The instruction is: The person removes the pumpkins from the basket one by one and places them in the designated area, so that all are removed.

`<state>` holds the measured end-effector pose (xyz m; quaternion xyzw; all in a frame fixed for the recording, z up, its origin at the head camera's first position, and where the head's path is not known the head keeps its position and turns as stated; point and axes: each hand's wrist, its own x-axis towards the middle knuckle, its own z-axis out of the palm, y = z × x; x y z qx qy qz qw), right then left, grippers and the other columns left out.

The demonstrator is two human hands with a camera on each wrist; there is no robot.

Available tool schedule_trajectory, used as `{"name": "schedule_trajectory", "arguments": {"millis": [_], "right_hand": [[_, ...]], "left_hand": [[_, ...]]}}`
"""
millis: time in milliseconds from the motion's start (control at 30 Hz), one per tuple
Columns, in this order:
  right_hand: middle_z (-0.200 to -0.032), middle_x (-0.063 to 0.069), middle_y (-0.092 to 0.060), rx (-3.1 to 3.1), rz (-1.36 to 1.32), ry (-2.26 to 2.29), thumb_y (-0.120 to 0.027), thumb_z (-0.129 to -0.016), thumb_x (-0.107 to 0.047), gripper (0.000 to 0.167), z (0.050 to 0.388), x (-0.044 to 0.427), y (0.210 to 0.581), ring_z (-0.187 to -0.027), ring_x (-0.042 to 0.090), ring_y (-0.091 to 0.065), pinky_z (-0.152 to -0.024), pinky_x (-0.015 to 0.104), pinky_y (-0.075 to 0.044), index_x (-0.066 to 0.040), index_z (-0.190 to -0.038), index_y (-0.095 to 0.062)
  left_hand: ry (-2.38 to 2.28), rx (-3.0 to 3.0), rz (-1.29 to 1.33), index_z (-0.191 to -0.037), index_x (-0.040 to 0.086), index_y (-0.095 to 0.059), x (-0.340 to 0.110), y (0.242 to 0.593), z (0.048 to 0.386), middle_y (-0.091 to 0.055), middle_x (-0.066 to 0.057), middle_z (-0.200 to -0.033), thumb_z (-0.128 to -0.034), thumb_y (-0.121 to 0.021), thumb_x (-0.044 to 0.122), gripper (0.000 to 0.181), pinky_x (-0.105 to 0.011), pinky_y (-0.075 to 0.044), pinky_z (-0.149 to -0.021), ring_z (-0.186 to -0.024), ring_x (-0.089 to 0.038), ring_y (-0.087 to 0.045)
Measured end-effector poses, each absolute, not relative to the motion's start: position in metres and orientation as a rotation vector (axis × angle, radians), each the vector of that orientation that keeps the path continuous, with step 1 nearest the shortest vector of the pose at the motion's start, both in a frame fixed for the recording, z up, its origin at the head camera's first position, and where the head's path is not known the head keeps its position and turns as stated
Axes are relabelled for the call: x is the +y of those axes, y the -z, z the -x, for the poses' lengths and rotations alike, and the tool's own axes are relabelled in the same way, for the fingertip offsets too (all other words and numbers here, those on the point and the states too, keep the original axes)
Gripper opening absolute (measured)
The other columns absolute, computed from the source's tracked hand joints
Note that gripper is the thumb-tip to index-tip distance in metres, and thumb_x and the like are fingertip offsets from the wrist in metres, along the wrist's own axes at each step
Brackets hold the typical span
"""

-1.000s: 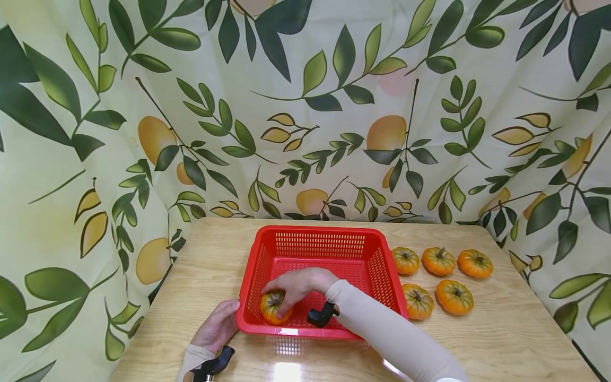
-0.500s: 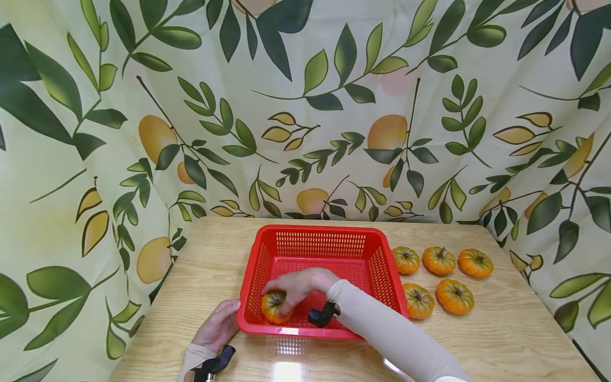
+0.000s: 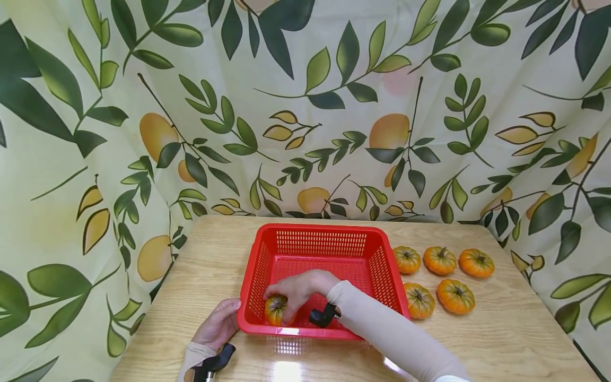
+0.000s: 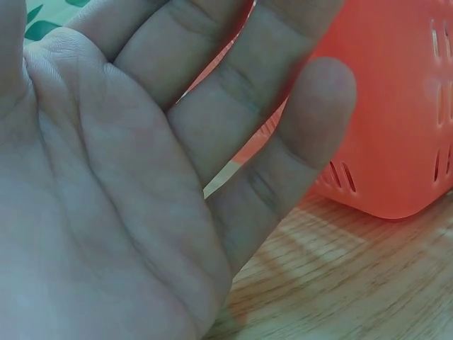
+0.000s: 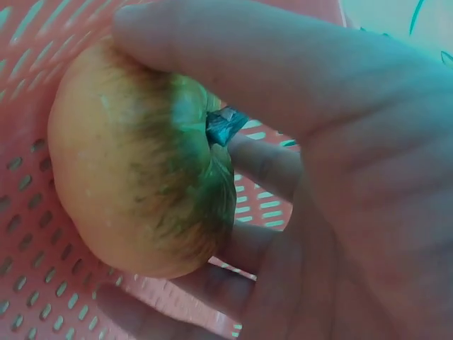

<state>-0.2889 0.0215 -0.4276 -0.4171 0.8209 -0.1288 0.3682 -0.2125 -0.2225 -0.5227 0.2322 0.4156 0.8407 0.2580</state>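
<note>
In the head view, my right hand (image 3: 300, 289) reaches into the red plastic basket (image 3: 324, 332) and holds a small orange-and-green pumpkin (image 3: 275, 309) in its front left corner. The right wrist view has the thumb across the top of the pumpkin (image 5: 141, 163) and the fingers round its other side, with the dark stem between. My left hand (image 3: 217, 324) is at the outside of the basket's left front corner, fingertips at the rim. Seen from the left wrist, that hand (image 4: 163, 177) has its palm bare and fingers loosely extended beside the basket wall (image 4: 389, 127).
Several more pumpkins (image 3: 455, 297) stand on the wooden table (image 3: 215, 249) to the right of the basket. A curtain (image 3: 315, 132) printed with leaves and fruit hangs behind the table and along its sides.
My right hand and the pumpkin have shifted slightly to the right inside the basket, and the hand covers a little more of it. The left hand stays at the basket's corner.
</note>
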Motion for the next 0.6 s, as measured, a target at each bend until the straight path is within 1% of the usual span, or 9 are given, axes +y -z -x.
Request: {"name": "schedule_trajectory", "arguments": {"millis": [233, 400, 600], "right_hand": [[-0.125, -0.009, -0.057, 2.114, 1.099, 0.355, -0.081, -0.083, -0.027, 0.067, 0.288, 0.027, 0.426, -0.111, 0.003, -0.052, -0.101, 0.023, -0.048, -0.025, -0.143, -0.051], [-0.125, -0.010, -0.057, 2.178, 1.153, 0.429, -0.081, -0.083, -0.036, 0.068, 0.287, 0.037, 0.421, -0.111, 0.003, -0.053, -0.096, 0.022, -0.051, -0.026, -0.143, -0.051], [-0.129, -0.012, -0.056, 2.269, 1.191, 0.581, -0.077, -0.085, -0.051, 0.070, 0.284, 0.055, 0.419, -0.114, 0.002, -0.052, -0.094, 0.022, -0.052, -0.029, -0.146, -0.048]], "left_hand": [[-2.283, 1.118, -0.638, -0.115, 0.016, -0.076, -0.221, 0.523, 0.212, -0.079, 0.007, -0.106, -0.1073, -0.032, 0.009, 0.046, -0.022, -0.049, -0.093, -0.099, -0.003, -0.072], [-2.283, 1.110, -0.642, -0.116, 0.015, -0.076, -0.222, 0.523, 0.213, -0.079, 0.006, -0.107, -0.1070, -0.032, 0.008, 0.045, -0.022, -0.049, -0.093, -0.100, -0.004, -0.072], [-2.277, 1.101, -0.638, -0.114, 0.015, -0.076, -0.222, 0.524, 0.214, -0.079, 0.006, -0.106, -0.1073, -0.030, 0.007, 0.047, -0.021, -0.049, -0.092, -0.099, -0.004, -0.072]]}}
